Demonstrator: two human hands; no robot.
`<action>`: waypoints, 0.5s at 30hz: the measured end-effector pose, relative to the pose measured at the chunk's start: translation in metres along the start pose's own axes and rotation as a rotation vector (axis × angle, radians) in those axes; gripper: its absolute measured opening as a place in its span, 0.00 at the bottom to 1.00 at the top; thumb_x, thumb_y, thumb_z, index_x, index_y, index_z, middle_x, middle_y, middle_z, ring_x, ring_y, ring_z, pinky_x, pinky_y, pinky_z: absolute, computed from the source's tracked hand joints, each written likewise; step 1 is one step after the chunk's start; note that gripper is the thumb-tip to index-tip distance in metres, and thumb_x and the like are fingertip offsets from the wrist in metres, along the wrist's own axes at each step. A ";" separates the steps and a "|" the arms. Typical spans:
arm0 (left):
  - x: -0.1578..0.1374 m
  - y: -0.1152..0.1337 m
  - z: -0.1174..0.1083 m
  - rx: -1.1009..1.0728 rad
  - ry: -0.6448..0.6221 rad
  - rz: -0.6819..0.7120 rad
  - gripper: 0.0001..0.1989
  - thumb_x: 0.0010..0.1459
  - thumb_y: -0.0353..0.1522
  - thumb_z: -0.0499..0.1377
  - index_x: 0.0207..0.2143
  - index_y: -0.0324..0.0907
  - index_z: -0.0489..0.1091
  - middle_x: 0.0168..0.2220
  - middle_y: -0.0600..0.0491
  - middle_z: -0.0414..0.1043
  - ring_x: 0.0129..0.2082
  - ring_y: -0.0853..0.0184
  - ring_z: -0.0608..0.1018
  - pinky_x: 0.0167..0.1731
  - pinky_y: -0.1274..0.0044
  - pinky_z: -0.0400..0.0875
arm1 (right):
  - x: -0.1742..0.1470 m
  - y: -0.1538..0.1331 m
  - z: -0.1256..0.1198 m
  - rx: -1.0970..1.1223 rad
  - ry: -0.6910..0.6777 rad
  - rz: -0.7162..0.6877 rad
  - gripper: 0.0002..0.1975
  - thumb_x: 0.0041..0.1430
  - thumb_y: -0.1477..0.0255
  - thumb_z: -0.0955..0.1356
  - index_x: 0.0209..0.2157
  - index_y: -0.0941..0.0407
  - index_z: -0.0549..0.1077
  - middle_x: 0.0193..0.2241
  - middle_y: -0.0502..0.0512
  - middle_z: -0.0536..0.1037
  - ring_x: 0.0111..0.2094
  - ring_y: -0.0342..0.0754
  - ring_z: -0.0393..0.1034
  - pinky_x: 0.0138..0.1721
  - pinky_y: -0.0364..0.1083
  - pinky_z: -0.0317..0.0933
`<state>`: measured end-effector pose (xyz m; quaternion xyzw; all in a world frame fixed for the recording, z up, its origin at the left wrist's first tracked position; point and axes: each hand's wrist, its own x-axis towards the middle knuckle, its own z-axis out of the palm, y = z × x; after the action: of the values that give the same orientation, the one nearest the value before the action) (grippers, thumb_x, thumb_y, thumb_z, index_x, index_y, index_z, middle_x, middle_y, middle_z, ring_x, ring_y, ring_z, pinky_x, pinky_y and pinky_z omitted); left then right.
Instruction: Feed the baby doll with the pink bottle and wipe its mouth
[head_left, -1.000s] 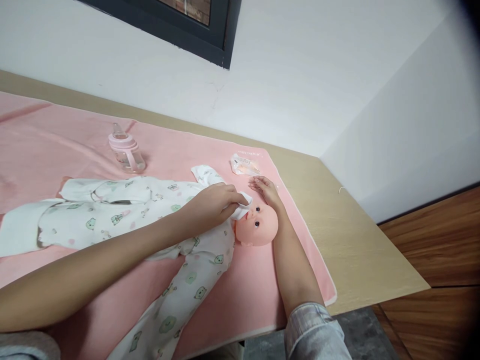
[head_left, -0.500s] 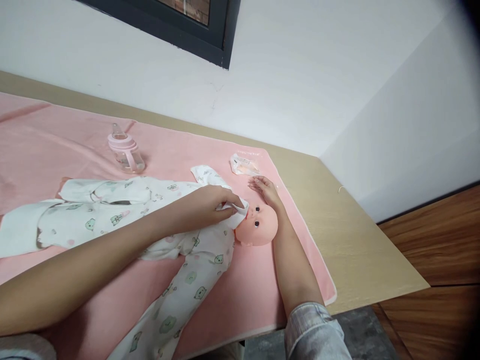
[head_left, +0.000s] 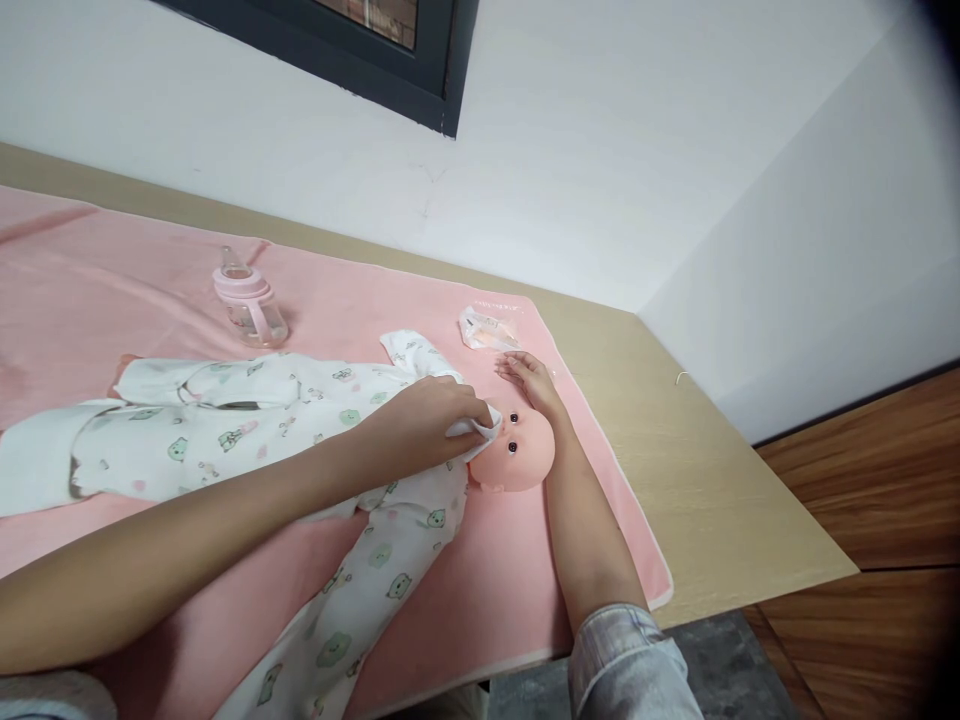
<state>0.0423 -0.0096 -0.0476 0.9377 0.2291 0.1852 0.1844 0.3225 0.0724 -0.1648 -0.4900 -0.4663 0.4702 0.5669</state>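
The doll (head_left: pixel 528 464) lies on its back on the pink blanket (head_left: pixel 510 580) over the worktop (head_left: pixel 697 500), its head near the blanket's right-hand edge. The left hand (head_left: pixel 431 420) reaches across its patterned outfit (head_left: pixel 416 510), thumb and fingers closed in a pinch on a white cloth (head_left: pixel 489 430) held at the lower face; whether the cloth presses there or just covers it is hard to tell. The right hand (head_left: pixel 529 380) is loosely open and grips nothing, its fingers slightly bent beside the clear packet (head_left: pixel 487 328), its forearm along the crown. Light, short strokes with a flat fold of cloth would probably serve best, the fingertips well behind the fabric; the smooth head may roll, so the right hand could usefully steady it.
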 end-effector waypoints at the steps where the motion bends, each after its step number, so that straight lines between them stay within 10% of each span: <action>1: 0.000 0.000 0.001 0.011 0.003 0.002 0.08 0.60 0.29 0.56 0.33 0.43 0.76 0.31 0.53 0.73 0.36 0.62 0.74 0.35 0.73 0.62 | 0.000 0.000 0.000 -0.001 0.001 0.000 0.21 0.45 0.58 0.76 0.38 0.54 0.74 0.38 0.53 0.80 0.39 0.45 0.76 0.54 0.50 0.68; 15: -0.001 -0.004 -0.001 0.086 0.026 0.028 0.07 0.59 0.27 0.58 0.34 0.43 0.76 0.32 0.54 0.74 0.35 0.62 0.75 0.36 0.72 0.62 | 0.003 0.006 -0.003 -0.012 -0.006 -0.013 0.20 0.47 0.58 0.75 0.39 0.54 0.75 0.38 0.53 0.81 0.39 0.45 0.77 0.54 0.50 0.68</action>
<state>0.0396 -0.0058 -0.0484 0.9454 0.2260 0.1898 0.1385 0.3256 0.0756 -0.1707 -0.4889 -0.4740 0.4650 0.5657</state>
